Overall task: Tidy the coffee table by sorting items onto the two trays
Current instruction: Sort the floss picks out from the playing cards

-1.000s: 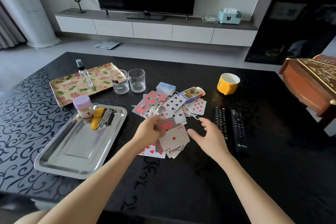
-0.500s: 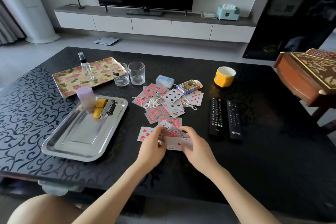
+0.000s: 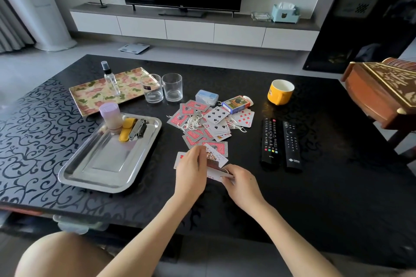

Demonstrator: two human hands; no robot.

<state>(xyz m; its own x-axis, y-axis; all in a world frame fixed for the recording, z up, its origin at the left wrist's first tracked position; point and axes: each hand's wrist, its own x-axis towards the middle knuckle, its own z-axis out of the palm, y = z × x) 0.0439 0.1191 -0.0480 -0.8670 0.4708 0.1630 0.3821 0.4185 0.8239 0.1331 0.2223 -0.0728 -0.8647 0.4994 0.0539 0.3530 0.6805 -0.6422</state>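
Playing cards (image 3: 213,120) lie scattered at the middle of the black coffee table (image 3: 326,186). My left hand (image 3: 191,170) and my right hand (image 3: 239,181) hold a small stack of gathered cards (image 3: 216,164) between them at the pile's near edge. A steel tray (image 3: 90,175) at the left holds a lilac-capped jar (image 3: 110,116), a yellow item (image 3: 126,129) and a metal clip-like tool (image 3: 138,128). Behind it a floral tray (image 3: 90,94) carries a spray bottle (image 3: 110,78).
Two glasses (image 3: 162,87) stand beside the floral tray. A blue box (image 3: 206,97), a card box (image 3: 236,104) and white floss picks (image 3: 193,120) lie among the cards. A yellow mug (image 3: 280,92) and two remotes (image 3: 281,144) sit to the right. A wooden chest (image 3: 380,92) stands at the far right.
Both hands have closed in on the cards nearest me and gathered them into a stack held between them. The camera has tilted and drawn back slightly.
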